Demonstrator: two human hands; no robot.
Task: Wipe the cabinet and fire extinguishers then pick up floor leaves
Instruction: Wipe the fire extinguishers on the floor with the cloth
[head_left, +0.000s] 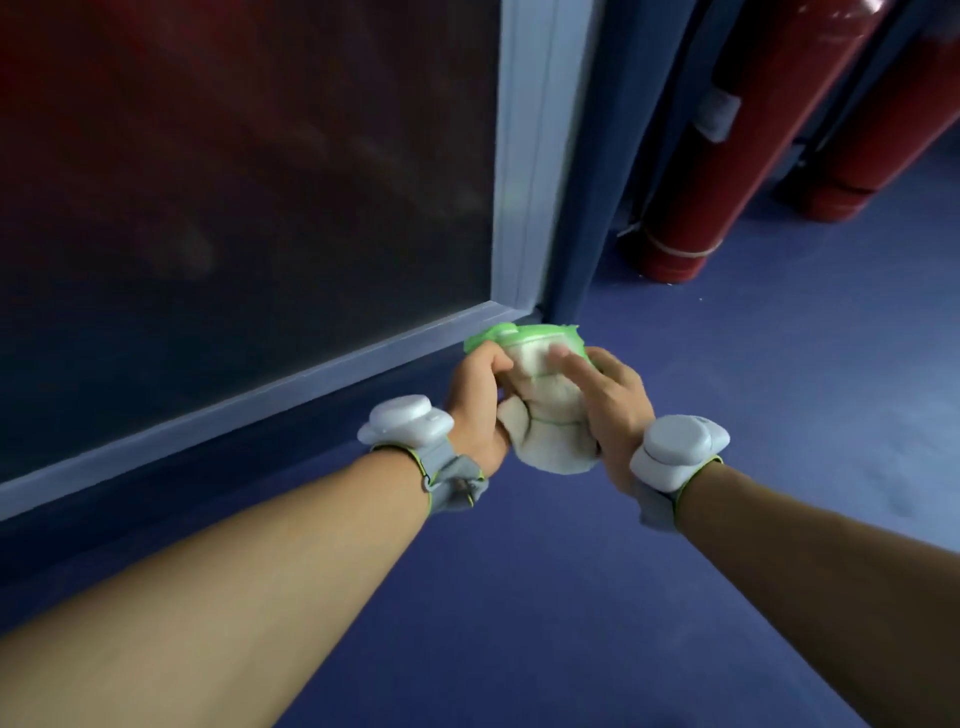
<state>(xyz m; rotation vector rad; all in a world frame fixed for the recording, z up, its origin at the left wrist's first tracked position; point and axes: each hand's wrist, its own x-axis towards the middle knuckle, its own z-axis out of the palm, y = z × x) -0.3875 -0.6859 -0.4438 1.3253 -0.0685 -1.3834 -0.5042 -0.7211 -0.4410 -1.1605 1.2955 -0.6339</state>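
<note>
We hold the cloth (545, 415) bunched between both hands, just below the door's (234, 182) bottom right corner. Our left hand (480, 410) curls round its left side; our right hand (613, 405) wraps the right side, one finger laid straighter across the front. The risk, we judge: a wad this tight wipes with little face, so it could smear the glass rather than clean it, and a loose fold could slip out and drop to the floor (727, 364). The cloth looks soft, off-white, with a bright green edge on top. Two red extinguishers (727, 171) stand well right of the door.
</note>
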